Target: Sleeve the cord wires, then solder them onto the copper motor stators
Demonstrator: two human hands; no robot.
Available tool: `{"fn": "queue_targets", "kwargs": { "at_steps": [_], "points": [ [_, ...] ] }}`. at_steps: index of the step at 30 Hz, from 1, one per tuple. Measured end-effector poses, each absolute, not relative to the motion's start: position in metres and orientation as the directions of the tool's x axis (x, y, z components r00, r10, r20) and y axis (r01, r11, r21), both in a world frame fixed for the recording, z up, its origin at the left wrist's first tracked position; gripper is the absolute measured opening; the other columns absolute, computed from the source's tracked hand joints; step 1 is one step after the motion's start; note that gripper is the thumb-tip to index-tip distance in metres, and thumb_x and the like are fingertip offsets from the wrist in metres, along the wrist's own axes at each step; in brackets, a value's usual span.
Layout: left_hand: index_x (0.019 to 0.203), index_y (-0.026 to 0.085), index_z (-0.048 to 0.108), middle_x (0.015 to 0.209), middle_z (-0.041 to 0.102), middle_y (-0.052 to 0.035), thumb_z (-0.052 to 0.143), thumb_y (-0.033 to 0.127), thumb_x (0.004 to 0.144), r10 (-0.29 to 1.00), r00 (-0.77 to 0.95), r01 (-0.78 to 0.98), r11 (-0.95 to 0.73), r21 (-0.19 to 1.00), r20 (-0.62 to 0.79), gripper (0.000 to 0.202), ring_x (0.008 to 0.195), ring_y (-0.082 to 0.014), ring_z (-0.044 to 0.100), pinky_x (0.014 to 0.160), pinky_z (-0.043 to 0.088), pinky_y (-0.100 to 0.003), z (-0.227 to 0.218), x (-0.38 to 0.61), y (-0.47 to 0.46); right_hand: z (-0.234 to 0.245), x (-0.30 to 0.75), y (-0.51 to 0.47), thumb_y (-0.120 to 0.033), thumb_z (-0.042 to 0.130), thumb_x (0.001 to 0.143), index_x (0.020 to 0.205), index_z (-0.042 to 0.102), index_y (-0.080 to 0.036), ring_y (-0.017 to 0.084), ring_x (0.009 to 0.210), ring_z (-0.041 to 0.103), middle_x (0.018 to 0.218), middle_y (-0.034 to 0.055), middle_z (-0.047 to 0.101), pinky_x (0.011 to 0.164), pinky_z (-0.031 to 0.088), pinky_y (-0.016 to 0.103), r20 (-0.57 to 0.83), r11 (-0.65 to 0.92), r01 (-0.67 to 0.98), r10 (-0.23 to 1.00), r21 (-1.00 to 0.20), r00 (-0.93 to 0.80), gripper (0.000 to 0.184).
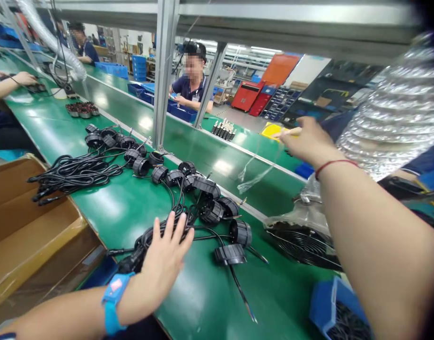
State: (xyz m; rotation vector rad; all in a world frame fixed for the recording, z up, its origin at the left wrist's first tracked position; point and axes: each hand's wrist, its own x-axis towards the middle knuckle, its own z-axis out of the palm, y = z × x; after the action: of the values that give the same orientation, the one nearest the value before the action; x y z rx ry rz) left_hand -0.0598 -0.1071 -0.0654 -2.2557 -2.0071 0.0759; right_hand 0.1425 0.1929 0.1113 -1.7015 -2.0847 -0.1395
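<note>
- One open cardboard box (14, 189) stands at the near edge of the tabletop (199, 293), at left.
- Black cables (78, 172) lie bunched on the tabletop, close to that edge.
- Left hand (165, 255) open, fingers spread over a second cable bundle (143, 242) — I cannot tell whether they touch it.
- Round black caps (212, 211) with wire ends line the far edge.
- Right hand (311, 141) stretches out past the far edge, near a yellow tray (272, 130) — whether it grips anything, I cannot tell.
- Blue bin (321, 307) with dark contents stands toward the right.
</note>
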Motion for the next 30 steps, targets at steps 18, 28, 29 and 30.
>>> {"fn": "queue_targets", "kwargs": {
  "at_steps": [18,28,29,30],
  "points": [
    [0.151,0.033,0.023,0.12,0.053,-0.0178,0.044,0.015,0.087,0.99,-0.141,0.888,0.134,-0.44,0.015,0.07,0.096,-0.029,0.059,0.076,0.043,-0.035,-0.021,-0.214,-0.072,-0.059,0.05,-0.026,-0.013,0.051,0.091,0.086,0.069,-0.013,0.03,0.115,0.056,0.105,0.0124,0.069,0.088,0.049,0.041,0.202,0.952,0.26,0.226,0.16,-0.953,0.019],
    [0.147,0.012,0.032,0.15,0.029,-0.0264,0.059,0.031,0.083,1.0,-0.017,0.917,0.015,-0.398,-0.002,0.073,0.134,-0.0436,0.034,0.104,0.033,-0.055,-0.018,-0.279,-0.056,-0.037,0.106,-0.004,-0.022,0.05,0.09,0.119,0.06,-0.012,0.03,0.132,0.044,0.14,0.0187,0.049,0.106,0.042,0.045,0.568,0.851,0.522,0.458,-0.058,-0.684,0.032],
    [0.146,0.01,0.034,0.152,0.025,-0.0255,0.058,0.037,0.084,1.0,0.023,0.945,-0.018,-0.327,0.012,0.071,0.137,-0.0436,0.03,0.107,0.031,-0.056,-0.01,-0.27,-0.056,-0.036,0.135,-0.007,-0.023,0.05,0.09,0.116,0.061,-0.011,0.031,0.129,0.047,0.137,0.0203,0.05,0.104,0.043,0.046,0.601,0.788,0.611,0.523,-0.073,-0.604,0.031],
    [0.145,0.01,0.034,0.154,0.022,-0.0231,0.051,0.043,0.088,0.996,0.081,0.97,-0.07,-0.234,0.038,0.068,0.138,-0.0412,0.029,0.109,0.031,-0.056,0.001,-0.258,-0.058,-0.036,0.167,-0.011,-0.026,0.049,0.091,0.116,0.061,-0.011,0.032,0.125,0.05,0.134,0.0214,0.052,0.101,0.045,0.048,0.627,0.687,0.722,0.602,-0.089,-0.495,0.032]
  ]
}}
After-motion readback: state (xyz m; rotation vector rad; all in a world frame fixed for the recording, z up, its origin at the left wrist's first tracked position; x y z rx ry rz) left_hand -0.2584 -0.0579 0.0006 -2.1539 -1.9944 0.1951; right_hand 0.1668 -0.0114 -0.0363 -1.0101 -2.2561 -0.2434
